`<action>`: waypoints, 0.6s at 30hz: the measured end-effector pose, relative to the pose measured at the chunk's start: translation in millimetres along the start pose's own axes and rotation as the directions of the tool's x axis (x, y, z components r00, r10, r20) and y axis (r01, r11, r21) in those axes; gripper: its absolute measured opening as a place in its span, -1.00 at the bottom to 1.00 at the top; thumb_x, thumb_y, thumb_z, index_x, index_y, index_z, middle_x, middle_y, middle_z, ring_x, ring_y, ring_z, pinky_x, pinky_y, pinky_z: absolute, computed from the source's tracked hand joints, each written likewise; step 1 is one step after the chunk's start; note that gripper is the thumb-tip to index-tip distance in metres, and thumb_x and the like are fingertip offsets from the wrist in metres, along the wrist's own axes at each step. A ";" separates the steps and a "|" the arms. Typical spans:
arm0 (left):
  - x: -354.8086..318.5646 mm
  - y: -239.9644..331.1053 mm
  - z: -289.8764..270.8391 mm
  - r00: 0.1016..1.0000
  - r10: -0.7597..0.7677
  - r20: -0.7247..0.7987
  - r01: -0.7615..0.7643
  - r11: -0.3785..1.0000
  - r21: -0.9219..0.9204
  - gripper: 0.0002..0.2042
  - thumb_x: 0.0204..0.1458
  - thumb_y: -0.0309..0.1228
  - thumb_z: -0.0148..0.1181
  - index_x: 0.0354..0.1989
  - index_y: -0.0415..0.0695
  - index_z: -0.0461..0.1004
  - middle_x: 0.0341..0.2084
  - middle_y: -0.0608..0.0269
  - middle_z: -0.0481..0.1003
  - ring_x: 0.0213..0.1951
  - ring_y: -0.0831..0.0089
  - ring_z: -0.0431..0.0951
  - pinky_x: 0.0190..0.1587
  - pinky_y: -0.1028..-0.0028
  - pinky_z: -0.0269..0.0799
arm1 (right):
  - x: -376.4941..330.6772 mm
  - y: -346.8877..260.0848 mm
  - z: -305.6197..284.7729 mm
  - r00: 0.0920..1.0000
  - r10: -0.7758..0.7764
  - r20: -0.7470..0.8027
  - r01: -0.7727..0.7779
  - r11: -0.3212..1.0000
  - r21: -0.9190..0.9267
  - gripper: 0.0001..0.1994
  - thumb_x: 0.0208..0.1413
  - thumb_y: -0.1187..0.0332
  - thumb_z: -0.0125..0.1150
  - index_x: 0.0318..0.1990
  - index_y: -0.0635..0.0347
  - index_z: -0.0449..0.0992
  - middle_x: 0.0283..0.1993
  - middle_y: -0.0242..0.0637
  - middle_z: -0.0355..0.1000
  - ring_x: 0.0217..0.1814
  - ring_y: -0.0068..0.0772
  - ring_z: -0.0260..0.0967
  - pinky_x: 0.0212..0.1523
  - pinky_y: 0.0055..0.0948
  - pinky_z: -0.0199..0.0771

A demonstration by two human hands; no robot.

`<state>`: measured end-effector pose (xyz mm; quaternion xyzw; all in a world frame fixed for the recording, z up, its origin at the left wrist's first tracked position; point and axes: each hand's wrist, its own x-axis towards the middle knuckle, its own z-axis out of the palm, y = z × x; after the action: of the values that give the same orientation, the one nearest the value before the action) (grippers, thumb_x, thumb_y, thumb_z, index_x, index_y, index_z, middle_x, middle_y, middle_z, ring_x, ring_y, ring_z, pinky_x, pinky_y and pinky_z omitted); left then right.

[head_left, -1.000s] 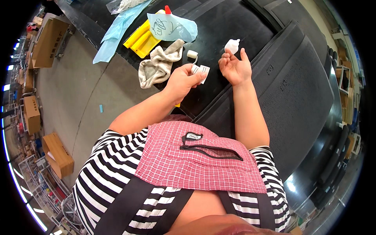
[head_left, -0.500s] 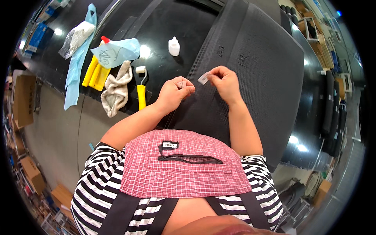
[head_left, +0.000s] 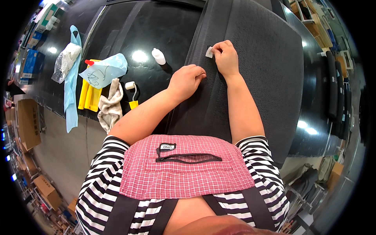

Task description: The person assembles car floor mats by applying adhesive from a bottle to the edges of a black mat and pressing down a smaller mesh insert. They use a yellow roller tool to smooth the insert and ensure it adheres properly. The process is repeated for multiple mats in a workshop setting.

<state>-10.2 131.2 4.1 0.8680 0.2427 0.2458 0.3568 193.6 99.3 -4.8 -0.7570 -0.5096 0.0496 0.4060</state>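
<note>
Over the large black textured panel point(head_left: 262, 74), my right hand point(head_left: 226, 58) pinches a small whitish label point(head_left: 209, 52) between thumb and fingertips. The label lies against or just above the panel, close to a raised seam; whether it is stuck down I cannot tell. My left hand point(head_left: 186, 83) is closed at the panel's left edge, lower than my right. Only a thin edge of a small label point(head_left: 201, 73) shows at its fingertips; the rest is hidden by the fingers.
Left on the black table point(head_left: 156, 23) are a white squeeze bottle point(head_left: 158, 56), a small roller point(head_left: 133, 96) with yellow handle, a beige cloth point(head_left: 111, 105), a yellow tray point(head_left: 90, 96), light-blue plastic sheets point(head_left: 103, 70) and a clear bag point(head_left: 66, 58). Dark rolls point(head_left: 332, 90) stand at right.
My right hand has moved its label forward onto or over the panel's seam. My left hand has shifted slightly right, its label now mostly hidden. The view has shifted, too.
</note>
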 end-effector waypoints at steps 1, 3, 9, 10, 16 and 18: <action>4.7 -1.1 1.7 0.998 0.050 -0.032 -0.048 0.997 0.056 -0.91 0.13 -0.43 0.27 -0.21 -0.08 0.63 -0.37 0.18 0.58 -0.22 0.11 0.59 -0.17 0.23 0.51 | 2.0 -0.2 0.4 1.000 -0.011 -0.007 0.011 1.000 -0.014 -0.92 0.11 0.42 0.32 -0.35 0.24 0.63 -0.22 -0.23 0.49 -0.24 -0.18 0.50 -0.16 -0.27 0.50; 12.7 -5.2 6.8 0.994 0.095 -0.052 -0.089 0.989 0.115 -0.89 0.12 -0.44 0.27 -0.19 -0.07 0.63 -0.38 0.20 0.58 -0.23 0.13 0.60 -0.19 0.23 0.52 | 3.4 1.2 0.7 1.000 -0.011 -0.006 0.011 0.999 -0.039 -0.92 0.10 0.44 0.33 -0.36 0.25 0.62 -0.26 -0.27 0.49 -0.31 -0.26 0.49 -0.21 -0.32 0.50; 32.8 -9.6 13.3 0.994 0.109 -0.022 -0.100 0.966 0.240 -0.77 0.13 -0.45 0.23 -0.04 -0.01 0.60 -0.41 0.24 0.58 -0.26 0.16 0.61 -0.22 0.22 0.53 | 5.5 8.6 3.5 1.000 0.030 -0.003 -0.030 0.998 -0.046 -0.93 0.07 0.41 0.34 -0.37 0.20 0.64 -0.24 -0.26 0.50 -0.26 -0.18 0.51 -0.18 -0.24 0.52; 35.1 -10.3 13.5 0.995 0.102 -0.011 -0.096 0.961 0.261 -0.75 0.13 -0.45 0.22 -0.01 0.00 0.59 -0.40 0.24 0.59 -0.26 0.16 0.61 -0.22 0.21 0.53 | 6.4 7.0 3.2 0.998 0.055 0.014 -0.054 0.998 -0.037 -0.92 0.06 0.39 0.33 -0.37 0.18 0.64 -0.20 -0.23 0.51 -0.22 -0.11 0.52 -0.15 -0.20 0.52; 46.8 -13.1 20.0 0.999 0.000 0.050 -0.012 0.968 0.251 -0.72 0.16 -0.42 0.17 0.06 0.00 0.54 -0.38 0.16 0.64 -0.26 0.12 0.64 -0.23 0.15 0.53 | 7.0 3.0 2.2 0.995 0.089 0.043 -0.087 0.995 -0.048 -0.92 0.06 0.36 0.33 -0.37 0.14 0.65 -0.16 -0.21 0.52 -0.17 -0.06 0.54 -0.11 -0.15 0.52; 49.2 -9.2 17.7 0.995 -0.049 0.086 0.025 0.964 0.263 -0.72 0.18 -0.41 0.15 0.06 -0.01 0.54 -0.36 0.14 0.64 -0.25 0.09 0.63 -0.22 0.13 0.53 | 6.6 4.6 3.9 0.997 0.068 0.022 -0.067 0.996 -0.064 -0.93 0.06 0.37 0.33 -0.38 0.15 0.65 -0.20 -0.24 0.51 -0.22 -0.12 0.53 -0.16 -0.19 0.52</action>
<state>35.7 157.5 -1.3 0.9132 0.2727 0.1647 0.2543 198.3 106.2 -8.2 -0.7856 -0.4899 0.0563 0.3736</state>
